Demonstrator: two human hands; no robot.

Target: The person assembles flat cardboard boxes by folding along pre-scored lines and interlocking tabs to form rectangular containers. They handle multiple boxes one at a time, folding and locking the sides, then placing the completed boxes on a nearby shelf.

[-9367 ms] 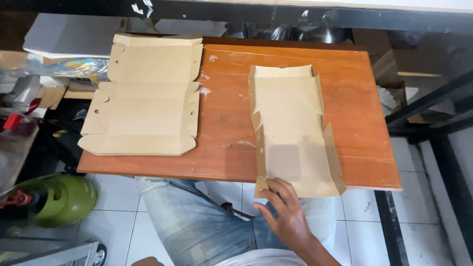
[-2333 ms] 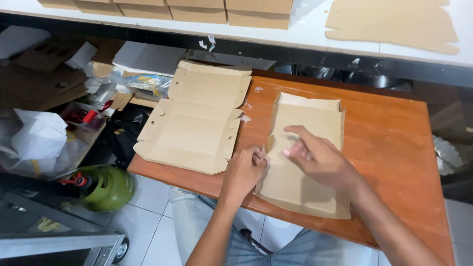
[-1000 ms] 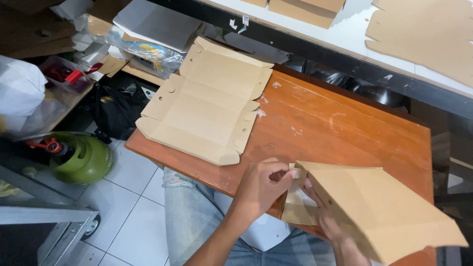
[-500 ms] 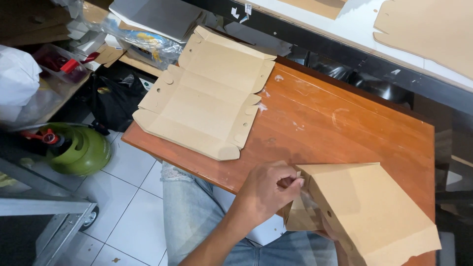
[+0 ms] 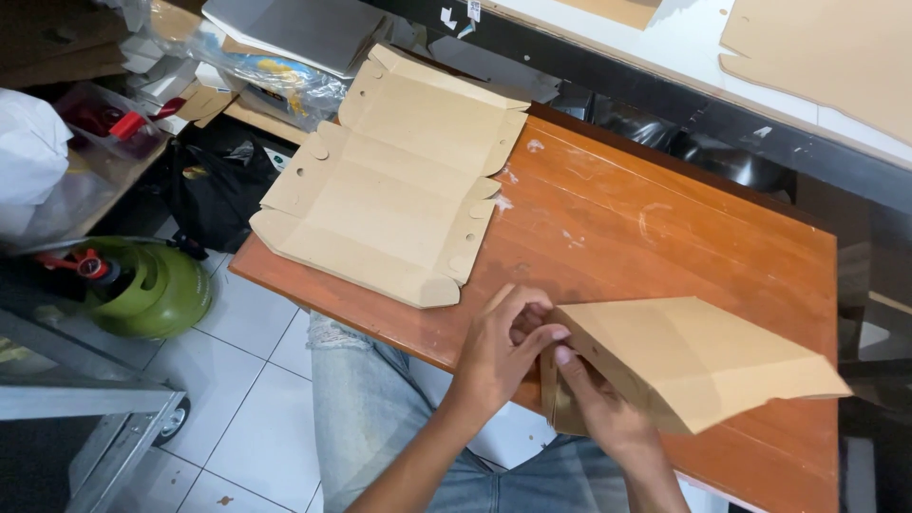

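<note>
We see the left hand [image 5: 502, 344] and right hand [image 5: 600, 408] pinching the near-left corner of a half-folded cardboard box [image 5: 684, 361], which lies at the near right of the wooden table [image 5: 655, 218]. A stack of flat box blanks [image 5: 389, 185] lies far left, well apart. A green gas cylinder [image 5: 152, 290] stands on the floor, left.

Small packing workshop, prob. home-run: flat die-cut cardboard box blanks [image 5: 389, 180] stacked on a worn wooden surface [image 5: 665, 228], more cut cardboard sheets [image 5: 817, 52] on a white counter behind. Tiled floor [image 5: 247, 399] w/ green gas cylinder [image 5: 152, 285], plastic bags [image 5: 275, 76] & clutter at the side.
</note>
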